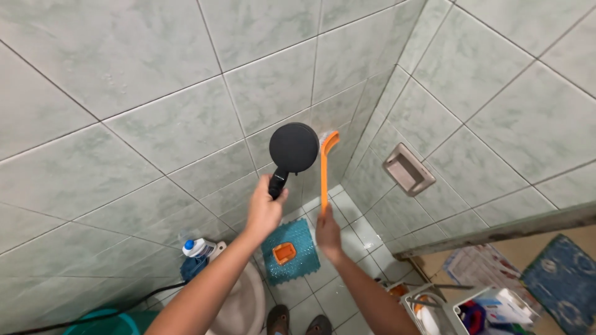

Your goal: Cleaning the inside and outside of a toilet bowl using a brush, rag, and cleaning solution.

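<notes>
Against the tiled wall corner (347, 133), your left hand (264, 211) grips the black shower head (293, 147) by its handle, face turned to the tiles, likely to wet them. Your right hand (328, 234) clasps the orange brush (324, 170) low on its long handle, so the bristles reach the grout beside the head.

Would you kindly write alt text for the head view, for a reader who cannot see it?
The left hand holds up a black shower head while the right hand presses an orange long-handled brush against the green tiled wall. A teal mat lies below.
</notes>
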